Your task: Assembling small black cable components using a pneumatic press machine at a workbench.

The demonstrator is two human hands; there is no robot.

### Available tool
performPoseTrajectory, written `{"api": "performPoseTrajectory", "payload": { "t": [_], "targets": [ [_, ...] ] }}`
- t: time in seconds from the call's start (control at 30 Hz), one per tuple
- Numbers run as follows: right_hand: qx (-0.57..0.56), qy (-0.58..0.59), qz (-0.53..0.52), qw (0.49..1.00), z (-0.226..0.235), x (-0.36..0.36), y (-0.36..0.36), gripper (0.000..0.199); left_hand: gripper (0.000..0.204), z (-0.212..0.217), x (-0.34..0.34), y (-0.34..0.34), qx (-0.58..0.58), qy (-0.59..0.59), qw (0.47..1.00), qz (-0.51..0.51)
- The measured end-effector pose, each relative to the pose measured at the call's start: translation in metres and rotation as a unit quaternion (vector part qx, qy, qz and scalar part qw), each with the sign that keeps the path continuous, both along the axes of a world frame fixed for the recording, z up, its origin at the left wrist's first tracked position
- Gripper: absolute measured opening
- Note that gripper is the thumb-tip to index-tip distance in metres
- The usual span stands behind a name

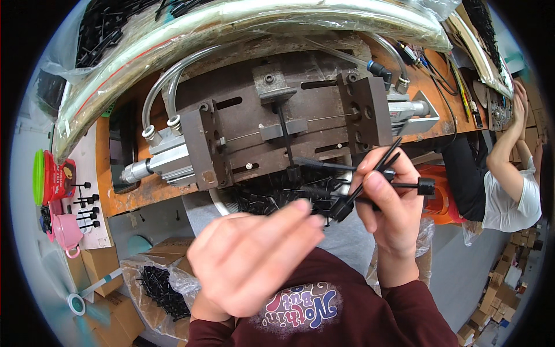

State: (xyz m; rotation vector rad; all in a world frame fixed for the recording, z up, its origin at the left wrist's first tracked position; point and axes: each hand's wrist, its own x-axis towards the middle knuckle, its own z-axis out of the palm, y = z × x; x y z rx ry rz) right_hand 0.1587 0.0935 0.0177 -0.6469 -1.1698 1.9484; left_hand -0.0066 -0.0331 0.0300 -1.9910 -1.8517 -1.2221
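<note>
My right hand (393,202) is closed around several thin black rods with thick heads (426,186), which point in different directions between thumb and fingers. Beside it, my left hand (257,254) is blurred by motion. Its fingers are stretched toward the held rods, its thumb is hidden, and no rod shows in it. Beyond the hands is a dark metal clamping fixture (254,153) with two end blocks. One black rod (283,133) stands across its middle, at a small grey block on a thin wire. More black rods (260,199) are heaped below the fixture.
Silver air cylinders (167,162) with clear hoses flank the fixture on the orange wooden bench (124,202). A plastic-wrapped roll (231,26) curves behind. At left are a pink cup (68,231), a bag of black rods (165,292) and a fan (76,303). Another person (511,191) sits at right.
</note>
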Motion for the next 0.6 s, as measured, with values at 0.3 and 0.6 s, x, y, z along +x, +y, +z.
{"api": "performPoseTrajectory", "payload": {
  "t": [0.3,0.6],
  "targets": [
    [0.005,-0.039,-0.028,0.999,0.000,-0.005,-0.007,0.013,0.039,0.001,0.004,-0.004,-0.007,-0.114,0.992,-0.042],
    [0.165,-0.025,-0.165,0.972,-0.001,0.001,-0.008,0.019,0.027,-0.033,-0.003,0.028,-0.047,-0.017,0.998,0.049]
  ]
}}
